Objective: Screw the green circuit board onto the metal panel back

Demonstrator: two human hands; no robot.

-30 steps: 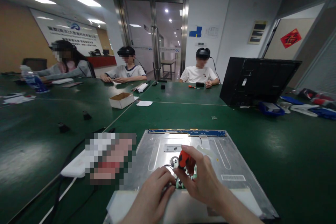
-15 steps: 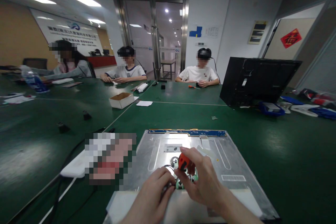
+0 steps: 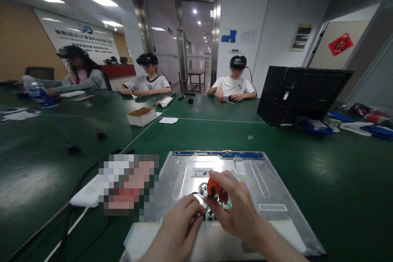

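while table spreads beyond the panel edges, right grip clasps red handle, left grip i cannot tell.

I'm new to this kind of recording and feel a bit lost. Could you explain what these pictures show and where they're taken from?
There is no machine here: the hands are a person's own, bare. One camera, worn on that person's head, looks forward and down. A flat metal panel lies on the green table, with a blue strip along its far edge. The right hand grips a red-handled tool above a small green board; its tip is hidden. The left hand rests beside the board; whether it holds anything can't be seen. Farther off are an open box and a black screen. Blocky patches are blurred areas.
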